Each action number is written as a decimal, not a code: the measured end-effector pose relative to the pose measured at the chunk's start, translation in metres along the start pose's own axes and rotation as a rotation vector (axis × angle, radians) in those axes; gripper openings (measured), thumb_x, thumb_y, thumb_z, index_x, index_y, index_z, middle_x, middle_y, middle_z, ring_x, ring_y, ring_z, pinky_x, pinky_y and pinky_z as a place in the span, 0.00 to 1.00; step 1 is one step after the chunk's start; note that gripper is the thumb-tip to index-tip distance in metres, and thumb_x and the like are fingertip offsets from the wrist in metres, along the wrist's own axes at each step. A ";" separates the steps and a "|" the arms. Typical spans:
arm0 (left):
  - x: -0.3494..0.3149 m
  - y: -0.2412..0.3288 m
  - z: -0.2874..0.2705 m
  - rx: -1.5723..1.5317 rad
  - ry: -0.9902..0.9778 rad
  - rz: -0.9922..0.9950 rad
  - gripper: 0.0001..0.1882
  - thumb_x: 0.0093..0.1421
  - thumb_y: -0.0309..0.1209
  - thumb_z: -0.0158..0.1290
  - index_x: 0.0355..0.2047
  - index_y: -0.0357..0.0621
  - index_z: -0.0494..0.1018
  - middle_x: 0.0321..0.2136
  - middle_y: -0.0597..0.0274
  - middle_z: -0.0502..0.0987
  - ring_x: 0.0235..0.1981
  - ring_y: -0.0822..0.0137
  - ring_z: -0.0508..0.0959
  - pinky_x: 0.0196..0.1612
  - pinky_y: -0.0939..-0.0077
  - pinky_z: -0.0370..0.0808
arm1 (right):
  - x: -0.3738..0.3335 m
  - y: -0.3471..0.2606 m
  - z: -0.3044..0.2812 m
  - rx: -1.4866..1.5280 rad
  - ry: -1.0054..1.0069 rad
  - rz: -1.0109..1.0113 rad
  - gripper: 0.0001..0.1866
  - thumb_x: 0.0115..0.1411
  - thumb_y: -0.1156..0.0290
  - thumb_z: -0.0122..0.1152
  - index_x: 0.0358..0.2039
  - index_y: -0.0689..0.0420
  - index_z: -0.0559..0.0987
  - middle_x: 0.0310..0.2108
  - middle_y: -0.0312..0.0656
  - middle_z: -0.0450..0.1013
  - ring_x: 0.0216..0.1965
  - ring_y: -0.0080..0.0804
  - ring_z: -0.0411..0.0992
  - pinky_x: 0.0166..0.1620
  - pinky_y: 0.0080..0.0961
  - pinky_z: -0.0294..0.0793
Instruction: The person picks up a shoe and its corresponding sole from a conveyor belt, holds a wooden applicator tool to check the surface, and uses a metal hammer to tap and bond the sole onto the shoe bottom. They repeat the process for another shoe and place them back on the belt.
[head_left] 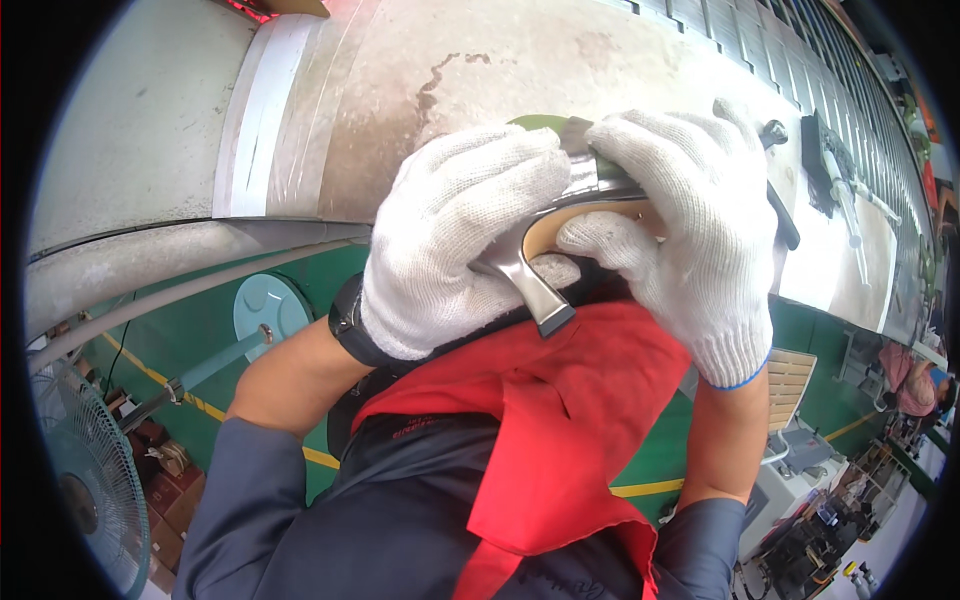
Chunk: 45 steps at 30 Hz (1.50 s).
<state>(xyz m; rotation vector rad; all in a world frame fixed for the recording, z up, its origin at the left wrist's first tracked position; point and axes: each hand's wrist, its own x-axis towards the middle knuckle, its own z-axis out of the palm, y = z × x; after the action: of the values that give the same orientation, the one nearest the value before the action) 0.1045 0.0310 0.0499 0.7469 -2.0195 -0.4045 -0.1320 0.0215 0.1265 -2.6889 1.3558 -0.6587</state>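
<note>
Between my two hands, above the table's near edge, is a high-heeled shoe with a shiny silver upper, a tan inner or sole surface and a dark heel tip pointing down toward me. My left hand, in a white knit glove, is closed round the heel side, its thumb below and its fingers over the top. My right hand, gloved the same way, grips the other end with its thumb on the tan surface. A green rounded piece shows behind the fingers; I cannot tell whether it belongs to the shoe.
A hammer-like tool lies right of my right hand. Past it are a black block and a white brush-like tool. Metal rollers line the far side. A fan and a pale blue stool stand left; another person is far right.
</note>
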 end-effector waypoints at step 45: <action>0.080 0.008 0.011 -0.080 -0.384 -0.393 0.38 0.55 0.29 0.67 0.66 0.35 0.71 0.62 0.42 0.75 0.65 0.48 0.74 0.70 0.60 0.69 | -0.083 0.084 0.012 -0.195 0.256 0.455 0.24 0.61 0.84 0.60 0.58 0.57 0.83 0.47 0.53 0.80 0.49 0.52 0.78 0.56 0.42 0.77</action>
<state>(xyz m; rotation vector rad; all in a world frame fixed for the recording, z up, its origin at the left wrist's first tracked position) 0.0605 -0.0148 0.0997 1.0837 -2.1873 -0.9090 -0.2337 0.0331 0.0672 -2.3425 2.1043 -0.8731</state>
